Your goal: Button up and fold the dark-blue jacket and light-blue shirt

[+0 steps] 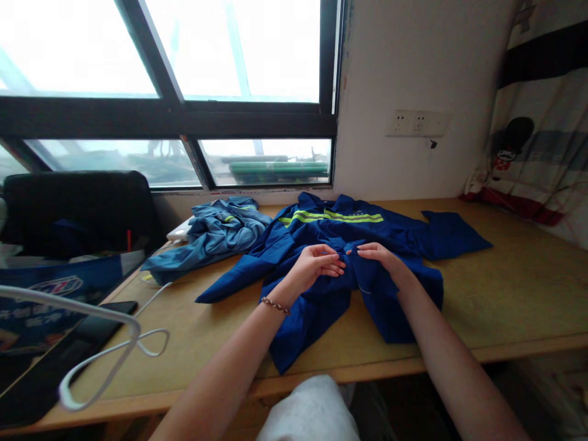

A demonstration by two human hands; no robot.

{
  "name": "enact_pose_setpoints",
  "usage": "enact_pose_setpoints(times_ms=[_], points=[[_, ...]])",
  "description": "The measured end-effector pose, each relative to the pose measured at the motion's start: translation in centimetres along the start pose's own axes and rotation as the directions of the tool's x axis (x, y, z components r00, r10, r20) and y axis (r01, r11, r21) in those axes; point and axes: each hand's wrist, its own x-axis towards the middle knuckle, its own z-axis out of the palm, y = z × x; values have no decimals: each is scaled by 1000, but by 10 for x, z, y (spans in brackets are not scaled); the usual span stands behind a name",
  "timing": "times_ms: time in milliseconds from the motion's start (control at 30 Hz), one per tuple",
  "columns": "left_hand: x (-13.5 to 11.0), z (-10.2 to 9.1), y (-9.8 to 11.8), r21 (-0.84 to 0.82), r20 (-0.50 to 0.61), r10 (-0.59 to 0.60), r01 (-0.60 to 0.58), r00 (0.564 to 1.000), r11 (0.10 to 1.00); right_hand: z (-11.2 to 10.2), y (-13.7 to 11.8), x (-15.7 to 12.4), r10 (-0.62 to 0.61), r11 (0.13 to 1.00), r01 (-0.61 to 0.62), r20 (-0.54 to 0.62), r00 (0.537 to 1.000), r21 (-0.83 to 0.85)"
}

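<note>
A dark blue work jacket with yellow-green reflective stripes across its chest lies spread on the table, collar toward the window and sleeves out to both sides. At the middle of its front, my left hand pinches the cloth by one front edge. Close beside it, my right hand grips the other front edge between thumb and fingers. The cloth is bunched and slightly raised where both hands meet. Whether a button or snap lies under the fingertips is too small to tell.
A crumpled lighter blue garment lies to the left on the wooden table. A white cable loops at the near left, by a black flat object. Beyond stand a black chair back and a blue bag. A curtain hangs right.
</note>
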Motion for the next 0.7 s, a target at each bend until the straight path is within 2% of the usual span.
enact_pose_setpoints(times_ms=[233, 533, 700], points=[[0, -1, -2, -24, -22, 10, -11, 1000, 1000, -1, 5, 6, -19, 999, 19, 5, 1000, -40], [1, 0, -3, 51, -144, 23, -16, 989, 999, 8, 8, 2, -51, 997, 50, -11, 999, -51], [2, 3, -7, 152, -180, 73, -46, 981, 987, 14, 15, 9, -158, 977, 133, -145, 977, -166]])
